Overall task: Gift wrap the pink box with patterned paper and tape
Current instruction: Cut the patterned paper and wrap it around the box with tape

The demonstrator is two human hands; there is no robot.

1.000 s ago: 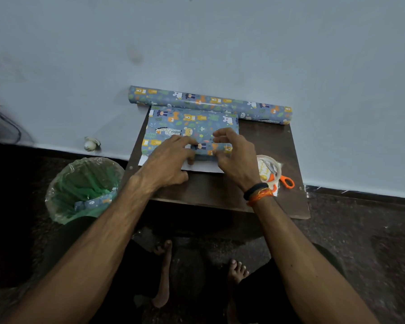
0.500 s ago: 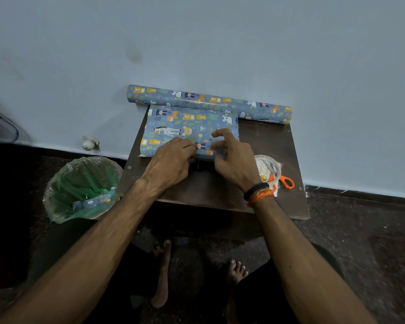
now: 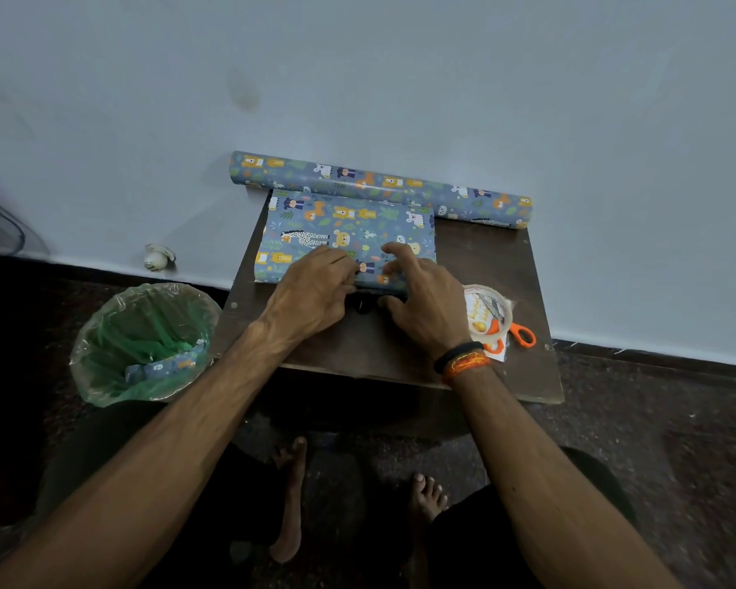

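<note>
The wrapped box (image 3: 345, 240) lies at the surface's (image 3: 476, 257) far left corner. The left hand (image 3: 315, 291) and right hand (image 3: 421, 299) press curled fingers on its near edge; whether either grip pinches the paper cannot be told.

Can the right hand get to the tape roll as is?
Probably yes. The tape roll lies beside the right hand on the table, nothing between them; the scissors partly overlap it.
</note>
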